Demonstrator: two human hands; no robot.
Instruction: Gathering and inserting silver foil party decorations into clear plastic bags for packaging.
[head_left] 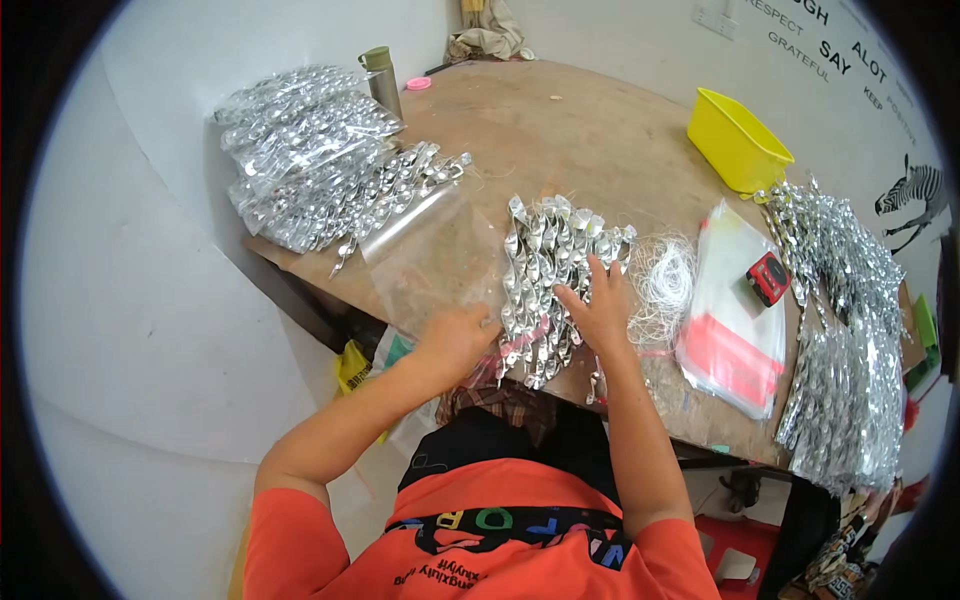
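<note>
While the R hand (603, 308) lies w/ fingers spread over the R side of a bundle of twisted silver foil strips (548, 262), I log the L hand (450, 340) as curled at the lower part of a clear plastic bag (445, 250); can't tell from my remote post if it grips the film. Bundle sits nr the front edge of a brown wooden table (590, 120). Obstructions, R side: tangled white string coil (665, 290) just beside the R hand, then a stack of clear bags w/ pink-red bands (722, 265), red-and-black tape measure (768, 278) on top. Far R: long silver tinsel strips (850, 330) at the table's edge, nr a yellow plastic tub (735, 145). L side: heap of bagged silver twists (310, 140), steel flask w/ green lid (384, 88) just beyond.
</note>
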